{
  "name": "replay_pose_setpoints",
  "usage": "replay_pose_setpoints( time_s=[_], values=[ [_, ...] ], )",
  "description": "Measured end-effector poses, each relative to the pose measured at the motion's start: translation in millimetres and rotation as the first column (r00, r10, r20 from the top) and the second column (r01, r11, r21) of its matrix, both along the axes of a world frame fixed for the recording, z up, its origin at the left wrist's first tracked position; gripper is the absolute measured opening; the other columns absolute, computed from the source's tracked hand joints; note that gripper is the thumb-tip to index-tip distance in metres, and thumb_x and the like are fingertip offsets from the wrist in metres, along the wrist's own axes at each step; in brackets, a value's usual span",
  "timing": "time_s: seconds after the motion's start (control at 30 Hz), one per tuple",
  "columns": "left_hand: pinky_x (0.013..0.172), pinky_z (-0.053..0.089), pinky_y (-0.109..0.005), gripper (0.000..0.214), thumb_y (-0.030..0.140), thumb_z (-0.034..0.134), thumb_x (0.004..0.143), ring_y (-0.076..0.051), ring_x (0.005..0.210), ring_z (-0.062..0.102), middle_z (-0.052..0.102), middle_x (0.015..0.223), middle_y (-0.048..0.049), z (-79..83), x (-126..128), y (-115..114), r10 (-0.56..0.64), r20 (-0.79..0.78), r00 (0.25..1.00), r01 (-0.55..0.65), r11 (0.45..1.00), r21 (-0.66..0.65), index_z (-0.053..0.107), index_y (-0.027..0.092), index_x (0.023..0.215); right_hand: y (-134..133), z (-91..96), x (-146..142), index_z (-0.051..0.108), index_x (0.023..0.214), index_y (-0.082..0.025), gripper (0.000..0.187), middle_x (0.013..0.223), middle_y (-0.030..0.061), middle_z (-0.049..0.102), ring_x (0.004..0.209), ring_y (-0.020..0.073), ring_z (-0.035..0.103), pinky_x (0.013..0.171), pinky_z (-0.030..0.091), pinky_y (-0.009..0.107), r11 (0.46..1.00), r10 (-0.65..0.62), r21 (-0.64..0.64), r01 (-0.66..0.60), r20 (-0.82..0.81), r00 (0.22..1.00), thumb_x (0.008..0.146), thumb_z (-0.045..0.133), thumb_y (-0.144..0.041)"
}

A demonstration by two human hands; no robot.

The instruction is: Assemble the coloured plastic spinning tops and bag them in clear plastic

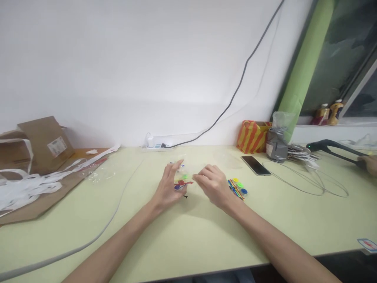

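Observation:
My left hand (170,187) and my right hand (212,184) meet above the pale green table (188,236). Between them they hold a small clear plastic bag of colourful small pieces (182,181), green, red and blue. The left hand's fingers curl round the bag's left side. The right hand pinches its right edge. A tiny dark piece (185,196) lies on the table just below the bag. A loose heap of coloured sticks and round pieces (237,188) sits just right of my right hand.
A black phone (255,165) lies to the right, near a striped orange bag (253,136) and a grey taped container (276,144). A power strip (156,146) sits by the wall. Brown paper bags (44,145) and white straps lie left. Another person's hand (369,163) holds a black tool.

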State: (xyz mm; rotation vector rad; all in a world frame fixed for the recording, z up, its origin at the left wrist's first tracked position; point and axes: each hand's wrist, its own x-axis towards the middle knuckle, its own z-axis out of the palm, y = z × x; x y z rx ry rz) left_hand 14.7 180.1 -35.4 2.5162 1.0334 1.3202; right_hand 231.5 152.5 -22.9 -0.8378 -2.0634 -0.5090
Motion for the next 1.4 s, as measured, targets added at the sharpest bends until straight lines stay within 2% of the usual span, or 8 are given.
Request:
replay_pose_setpoints(
  time_s=[0.13, 0.3, 0.5, 0.6, 0.77, 0.93, 1.17, 1.4],
  values=[
    [0.099, 0.051, -0.046, 0.08, 0.02, 0.066, 0.082, -0.028, 0.115, 0.051, 0.046, 0.122, -0.0102, -1.9, -2.7, 3.5, 0.021, 0.086, 0.996, -0.018, 0.999, -0.039, 0.029, 0.029, 0.153, -4.5, -0.1, -4.6, 0.066, 0.121, -0.021, 0.023, 0.106, 0.0081, 0.071, 0.102, 0.0219, 0.056, 0.083, 0.044, 0.037, 0.984, 0.13, -0.125, -0.13, -0.009, 0.991, 0.103, 0.054, -0.031],
    [0.106, 0.047, -0.048, 0.086, 0.013, 0.064, 0.076, -0.028, 0.121, 0.049, 0.047, 0.126, -0.0088, -2.9, -9.7, 9.9, 0.069, 0.071, 0.995, -0.07, 0.998, 0.007, 0.029, 0.031, 0.153, -5.7, -1.9, -3.1, 0.07, 0.091, -0.024, 0.017, 0.103, 0.0067, 0.065, 0.1, 0.0212, 0.053, 0.087, 0.044, 0.037, 0.996, 0.06, -0.066, -0.066, -0.088, 0.994, 0.099, 0.057, -0.018],
    [0.111, 0.043, -0.046, 0.073, 0.004, 0.048, 0.081, -0.026, 0.13, 0.047, 0.048, 0.137, -0.0089, -1.6, -14.0, 16.8, 0.149, 0.076, 0.986, -0.152, 0.988, 0.029, 0.037, 0.029, 0.149, -10.4, -1.3, -7.6, 0.062, 0.098, -0.021, 0.01, 0.091, 0.0077, 0.058, 0.087, 0.0206, 0.053, 0.078, 0.045, 0.035, 0.995, 0.034, -0.075, -0.065, -0.357, 0.934, 0.101, 0.053, -0.024],
    [0.112, 0.043, -0.046, 0.069, 0.005, 0.047, 0.081, -0.025, 0.132, 0.047, 0.047, 0.14, -0.0085, -1.5, -21.2, 23.5, 0.203, 0.126, 0.971, -0.21, 0.977, 0.045, 0.04, 0.026, 0.146, -6.8, -11.3, -13.5, 0.06, 0.09, -0.019, 0.015, 0.081, 0.004, 0.058, 0.079, 0.018, 0.053, 0.074, 0.042, 0.032, 0.962, 0.081, -0.245, -0.124, -0.176, 0.981, 0.1, 0.055, -0.028],
    [0.11, 0.045, -0.046, 0.069, 0.009, 0.05, 0.08, -0.027, 0.133, 0.047, 0.046, 0.143, -0.0095, -1.1, -30.7, 30.5, 0.234, 0.123, 0.964, -0.24, 0.97, 0.04, 0.039, 0.025, 0.146, 1.3, -31.8, -27.6, 0.065, 0.084, -0.019, 0.018, 0.084, 0.0049, 0.064, 0.087, 0.0202, 0.055, 0.078, 0.04, 0.033, 0.888, 0.069, -0.46, 0.002, 0.138, 0.988, 0.09, 0.074, -0.033],
    [0.115, 0.04, -0.05, 0.077, 0.002, 0.048, 0.073, -0.027, 0.138, 0.041, 0.042, 0.145, -0.0108, -1.5, -35.1, 32.0, 0.25, 0.108, 0.962, -0.258, 0.964, 0.063, 0.038, 0.025, 0.146, 2.5, -30.3, -24.0, 0.063, 0.084, -0.018, 0.01, 0.083, 0.0036, 0.064, 0.085, 0.0186, 0.055, 0.078, 0.041, 0.031, 0.86, 0.096, -0.504, -0.077, 0.011, 0.995, 0.093, 0.067, -0.017],
    [0.112, 0.043, -0.049, 0.081, -0.002, 0.048, 0.07, -0.028, 0.133, 0.043, 0.042, 0.137, -0.0117, -4.6, -45.3, 38.2, 0.298, 0.11, 0.948, -0.305, 0.952, 0.043, 0.04, 0.025, 0.146, -2.0, -11.3, -1.7, 0.056, 0.088, -0.02, 0.017, 0.083, 0.0054, 0.059, 0.081, 0.0193, 0.053, 0.074, 0.043, 0.033, 0.923, 0.212, -0.259, -0.284, -0.273, 0.938, 0.102, 0.046, -0.017],
    [0.108, 0.048, -0.049, 0.077, 0.004, 0.054, 0.074, -0.028, 0.133, 0.043, 0.039, 0.139, -0.0111, -4.2, -35.5, 28.7, 0.19, 0.093, 0.977, -0.193, 0.981, 0.014, 0.039, 0.027, 0.147, -0.2, 2.5, 18.0, 0.056, 0.088, -0.021, 0.015, 0.081, 0.0049, 0.061, 0.08, 0.0201, 0.054, 0.074, 0.043, 0.036, 0.999, 0.047, 0.02, -0.043, -0.451, 0.891, 0.101, 0.05, -0.018]
  ],
)
